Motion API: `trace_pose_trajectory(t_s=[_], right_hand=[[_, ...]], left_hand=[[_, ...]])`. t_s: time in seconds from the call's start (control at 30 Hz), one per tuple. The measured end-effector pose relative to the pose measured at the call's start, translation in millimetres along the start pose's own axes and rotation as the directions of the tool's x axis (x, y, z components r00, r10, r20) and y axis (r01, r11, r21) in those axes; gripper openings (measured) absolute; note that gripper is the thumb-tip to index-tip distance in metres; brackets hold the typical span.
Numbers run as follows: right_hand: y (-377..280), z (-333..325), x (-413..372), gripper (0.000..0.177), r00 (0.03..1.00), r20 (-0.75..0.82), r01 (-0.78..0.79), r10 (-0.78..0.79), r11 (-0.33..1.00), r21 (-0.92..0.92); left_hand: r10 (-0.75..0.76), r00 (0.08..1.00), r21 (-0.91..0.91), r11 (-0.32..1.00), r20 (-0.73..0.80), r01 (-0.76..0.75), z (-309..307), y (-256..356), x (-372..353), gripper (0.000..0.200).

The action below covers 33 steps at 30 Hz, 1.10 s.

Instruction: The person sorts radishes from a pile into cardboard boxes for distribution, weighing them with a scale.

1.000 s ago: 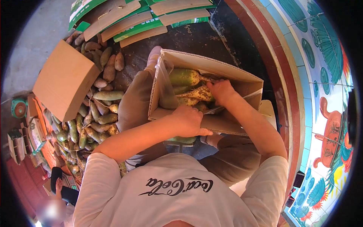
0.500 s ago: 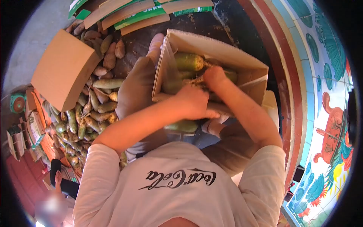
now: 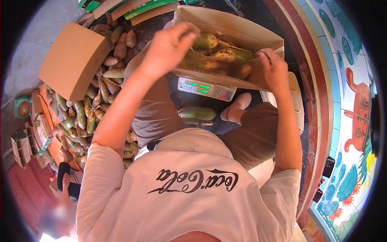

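An open cardboard box (image 3: 229, 20) holds several long green-and-brown root vegetables (image 3: 231, 54), some with thin roots. My left hand (image 3: 169, 48) is over the box's left side, its fingers bent and drawn together; whatever is between them is too blurred to make out. At the right end of the box, my right hand (image 3: 276, 68) has its fingers curled together at the rim, and what they grip is unclear. Just on the near side of the box, the panel of a digital scale (image 3: 205, 88) shows lit green displays.
Many similar vegetables (image 3: 82, 117) are heaped at the left, beside a closed-looking cardboard box (image 3: 74, 60). A single green one (image 3: 197, 113) lies between my legs. Flattened cartons (image 3: 149, 10) are at the top. A painted wall (image 3: 354, 109) stands right. Another person (image 3: 66, 181) is at lower left.
Both hands have left the vegetables inside the box and spread apart, left hand to its left side, right hand to its right end. The scale panel now shows. The view has shifted.
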State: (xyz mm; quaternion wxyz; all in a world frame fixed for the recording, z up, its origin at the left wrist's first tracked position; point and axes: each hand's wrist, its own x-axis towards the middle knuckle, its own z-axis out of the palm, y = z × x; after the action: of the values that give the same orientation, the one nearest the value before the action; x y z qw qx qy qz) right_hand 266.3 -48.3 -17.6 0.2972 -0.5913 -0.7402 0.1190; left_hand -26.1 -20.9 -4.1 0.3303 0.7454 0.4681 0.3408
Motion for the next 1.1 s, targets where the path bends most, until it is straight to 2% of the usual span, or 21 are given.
trace_pose_trajectory(t_s=[0.07,0.13,0.2,0.27,0.3,0.4,0.5,0.6,0.7,0.93,1.1], right_hand=[[-14,-18,-16,0.012,0.980,-0.025,-0.190,0.196,0.968,0.167],[-12,-25,-30,0.014,0.973,-0.079,-0.197,0.218,0.956,0.215],[-15,-32,-41,0.017,0.956,-0.083,-0.249,0.283,0.926,0.283],[-17,-36,-49,0.018,0.954,-0.096,-0.244,0.284,0.922,0.302],[-17,-36,-53,0.019,0.953,-0.101,-0.241,0.284,0.919,0.313],[-14,-32,-61,0.021,0.960,-0.141,-0.189,0.244,0.929,0.319],[-7,-26,-66,0.025,0.953,-0.125,-0.212,0.277,0.901,0.378],[-11,-25,-66,0.025,0.896,-0.055,-0.347,0.441,0.773,0.531],[-11,-23,-67,0.030,0.873,-0.031,-0.351,0.486,0.673,0.651],[-29,-35,-80,0.037,0.771,0.115,-0.487,0.626,0.464,0.740],[-40,-35,-94,0.039,0.768,0.201,-0.531,0.608,0.429,0.731]], left_hand=[[-0.008,0.990,0.009,1.000,-0.139,0.010,-22,7,-4,0.016],[-0.107,0.963,-0.136,0.988,-0.249,0.075,-41,-6,-8,0.017],[-0.144,0.925,-0.187,0.979,-0.351,0.081,-61,-7,-17,0.017],[-0.252,0.864,-0.372,0.924,-0.436,0.082,-75,-10,-24,0.018],[-0.279,0.839,-0.400,0.913,-0.467,0.081,-83,-15,-27,0.020],[-0.218,0.810,-0.318,0.947,-0.544,0.042,-98,-20,-41,0.017],[-0.263,0.783,-0.273,0.954,-0.564,0.124,-112,-42,-56,0.020],[-0.265,0.759,-0.263,0.956,-0.595,0.128,-119,-57,-69,0.023],[-0.308,0.725,-0.317,0.939,-0.616,0.130,-119,-57,-79,0.026],[-0.421,0.668,-0.341,0.904,-0.613,0.257,-132,-73,-108,0.024],[-0.372,0.644,-0.338,0.923,-0.669,0.182,-135,-73,-128,0.019]])
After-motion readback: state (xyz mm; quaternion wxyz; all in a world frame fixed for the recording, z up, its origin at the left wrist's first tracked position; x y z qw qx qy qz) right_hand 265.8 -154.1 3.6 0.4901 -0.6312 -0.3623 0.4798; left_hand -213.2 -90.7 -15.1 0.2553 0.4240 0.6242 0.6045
